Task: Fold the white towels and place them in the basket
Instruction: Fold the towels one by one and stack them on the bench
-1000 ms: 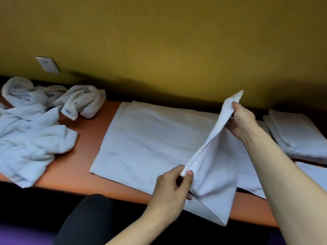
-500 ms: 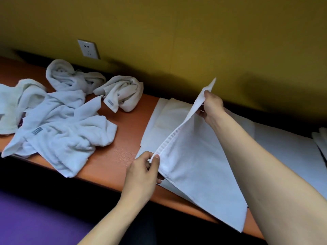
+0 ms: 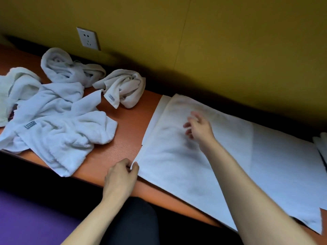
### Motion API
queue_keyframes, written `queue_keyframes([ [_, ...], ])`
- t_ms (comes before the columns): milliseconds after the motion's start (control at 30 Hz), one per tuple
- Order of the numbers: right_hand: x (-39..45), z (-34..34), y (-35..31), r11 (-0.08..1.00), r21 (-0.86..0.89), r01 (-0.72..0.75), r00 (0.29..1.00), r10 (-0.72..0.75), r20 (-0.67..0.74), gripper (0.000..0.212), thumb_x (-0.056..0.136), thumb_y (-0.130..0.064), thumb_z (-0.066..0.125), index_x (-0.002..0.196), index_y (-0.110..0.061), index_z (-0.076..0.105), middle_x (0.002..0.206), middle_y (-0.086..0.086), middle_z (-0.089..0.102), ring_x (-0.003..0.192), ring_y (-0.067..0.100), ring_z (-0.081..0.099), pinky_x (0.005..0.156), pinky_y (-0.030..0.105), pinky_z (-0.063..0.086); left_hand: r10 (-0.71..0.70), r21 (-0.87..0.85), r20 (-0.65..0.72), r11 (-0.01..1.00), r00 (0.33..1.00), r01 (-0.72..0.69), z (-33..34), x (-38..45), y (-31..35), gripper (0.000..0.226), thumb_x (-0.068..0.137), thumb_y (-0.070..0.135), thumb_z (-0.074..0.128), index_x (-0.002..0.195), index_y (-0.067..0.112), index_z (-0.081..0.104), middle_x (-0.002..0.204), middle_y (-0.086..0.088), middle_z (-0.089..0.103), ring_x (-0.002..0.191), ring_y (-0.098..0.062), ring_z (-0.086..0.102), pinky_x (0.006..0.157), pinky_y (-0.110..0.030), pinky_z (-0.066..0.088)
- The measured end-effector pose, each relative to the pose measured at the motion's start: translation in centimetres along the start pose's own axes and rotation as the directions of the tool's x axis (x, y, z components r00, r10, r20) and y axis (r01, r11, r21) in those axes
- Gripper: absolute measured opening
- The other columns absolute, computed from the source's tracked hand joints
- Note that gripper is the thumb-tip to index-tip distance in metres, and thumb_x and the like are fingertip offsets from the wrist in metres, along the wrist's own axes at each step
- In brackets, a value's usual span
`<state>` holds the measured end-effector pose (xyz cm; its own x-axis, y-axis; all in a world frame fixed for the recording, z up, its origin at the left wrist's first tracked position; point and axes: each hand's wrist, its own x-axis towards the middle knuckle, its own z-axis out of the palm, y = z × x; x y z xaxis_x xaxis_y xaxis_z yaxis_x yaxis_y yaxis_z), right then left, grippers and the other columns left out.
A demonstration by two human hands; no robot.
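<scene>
The flap that both hands were carrying across a moment ago is down now, laid flat over the rest of the cloth! The left hand (image 3: 122, 175) pinches the near left corner of the flat white terry towel (image 3: 177, 156) between thumb and fingers, pinning it at the front edge of the orange wooden counter (image 3: 123, 138). The right hand (image 3: 199, 129) has let go of the far corner and hovers over the towel's middle, fingers loosely spread and blurred, holding nothing, likely about to smooth it. One fold in, I'd say, with more folds to come on this one. Out to the left, a heap of crumpled white towels (image 3: 58, 124) waits, plus a rolled white towel (image 3: 123, 86) near the wall socket (image 3: 87, 38). At the far right edge, a folded white towel (image 3: 321, 145) peeks in. No basket in view, so plenty is left.
</scene>
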<state>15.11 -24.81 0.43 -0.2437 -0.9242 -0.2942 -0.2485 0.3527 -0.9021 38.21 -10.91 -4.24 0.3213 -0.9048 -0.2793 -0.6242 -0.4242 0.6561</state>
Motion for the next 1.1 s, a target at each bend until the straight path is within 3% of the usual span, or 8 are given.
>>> queue_keyframes([
  [167, -10.3, -6.8, 7.4, 0.972, -0.234, 0.037, 0.982, -0.079, -0.174, 0.02, 0.098, -0.02, 0.058, 0.111, -0.034, 0.063, 0.076, 0.0, 0.069, 0.061, 0.015, 0.062, 0.057, 0.028, 0.046, 0.083, 0.039, -0.054, 0.996, 0.995, -0.081, 0.9, 0.0, 0.0, 0.019, 0.09, 0.033, 0.063, 0.088, 0.017, 0.053, 0.092, -0.001, 0.053, 0.086, -0.027, 0.052, 0.076, -0.041, 0.044],
  [300, -17.5, -11.1, 12.5, 0.924, -0.308, -0.226, 0.879, 0.057, -0.473, 0.017, 0.093, -0.034, 0.063, 0.102, -0.023, 0.054, 0.089, 0.0, 0.065, 0.09, 0.028, 0.063, 0.071, 0.034, 0.043, 0.015, 0.05, 0.016, 0.999, 1.0, -0.016, 1.1, 1.1, 0.3, 0.036, 0.087, 0.035, 0.07, 0.112, 0.013, 0.055, 0.108, -0.007, 0.063, 0.104, -0.032, 0.059, 0.083, -0.039, 0.044],
  [433, -20.3, -11.3, 15.8, 0.815, -0.405, -0.414, 0.864, 0.212, -0.456, 0.055, 0.085, -0.063, 0.063, 0.11, -0.015, 0.055, 0.109, 0.01, 0.058, 0.11, 0.035, 0.058, 0.088, 0.04, 0.045, -0.057, 0.123, 0.128, 0.992, 0.99, 0.041, 1.0, 1.4, 0.8, 0.032, 0.092, 0.037, 0.063, 0.11, 0.01, 0.06, 0.11, -0.011, 0.068, 0.102, -0.033, 0.06, 0.08, -0.035, 0.044],
  [533, -20.5, -11.1, 15.9, 0.799, -0.387, -0.46, 0.863, 0.298, -0.409, 0.051, 0.09, -0.05, 0.062, 0.122, -0.01, 0.058, 0.12, 0.014, 0.057, 0.117, 0.035, 0.056, 0.088, 0.039, 0.044, -0.035, 0.13, 0.132, 0.991, 0.991, 0.018, 0.5, 0.3, 1.9, 0.022, 0.095, 0.032, 0.059, 0.097, 0.011, 0.055, 0.103, -0.014, 0.067, 0.087, -0.031, 0.056, 0.074, -0.035, 0.043],
  [600, -20.7, -11.5, 15.3, 0.855, -0.264, -0.447, 0.863, 0.333, -0.38, 0.036, 0.094, -0.034, 0.061, 0.118, -0.007, 0.06, 0.119, 0.015, 0.062, 0.112, 0.034, 0.058, 0.081, 0.034, 0.041, -0.062, 0.002, 0.11, 0.998, 0.992, 0.062, -0.2, -0.7, 2.6, 0.02, 0.095, 0.029, 0.059, 0.091, 0.01, 0.054, 0.097, -0.014, 0.068, 0.077, -0.031, 0.064, 0.07, -0.037, 0.049],
  [767, -23.4, -13.3, 14.4, 0.971, 0.041, -0.237, 0.877, 0.232, -0.422, 0.008, 0.096, -0.017, 0.064, 0.095, -0.014, 0.056, 0.09, 0.005, 0.074, 0.065, 0.016, 0.073, 0.065, 0.032, 0.049, -0.1, -0.413, 0.169, 0.896, 0.981, 0.162, -2.5, -5.1, 3.7, 0.013, 0.092, 0.015, 0.062, 0.095, 0.004, 0.056, 0.098, -0.013, 0.07, 0.066, -0.032, 0.076, 0.075, -0.049, 0.063],
  [967, -29.3, -15.5, 14.9, 0.98, 0.143, -0.138, 0.855, 0.191, -0.481, 0.021, 0.096, -0.02, 0.066, 0.114, -0.023, 0.054, 0.085, -0.002, 0.074, 0.061, 0.011, 0.07, 0.067, 0.033, 0.051, -0.106, -0.603, 0.156, 0.777, 0.982, 0.18, -4.6, -12.4, 2.9, 0.029, 0.092, 0.006, 0.066, 0.115, -0.004, 0.052, 0.098, -0.014, 0.069, 0.065, -0.021, 0.076, 0.085, -0.05, 0.059],
  [1100, -32.7, -16.2, 15.7, 0.978, 0.194, -0.08, 0.878, 0.162, -0.45, 0.034, 0.097, -0.022, 0.065, 0.119, -0.045, 0.053, 0.07, 0.005, 0.072, 0.062, 0.017, 0.064, 0.07, 0.034, 0.049, -0.047, -0.666, 0.102, 0.739, 0.994, 0.104, -5.4, -16.5, 1.8, 0.034, 0.095, 0.0, 0.06, 0.125, 0.012, 0.051, 0.099, -0.013, 0.073, 0.067, -0.029, 0.073, 0.067, -0.041, 0.062],
])
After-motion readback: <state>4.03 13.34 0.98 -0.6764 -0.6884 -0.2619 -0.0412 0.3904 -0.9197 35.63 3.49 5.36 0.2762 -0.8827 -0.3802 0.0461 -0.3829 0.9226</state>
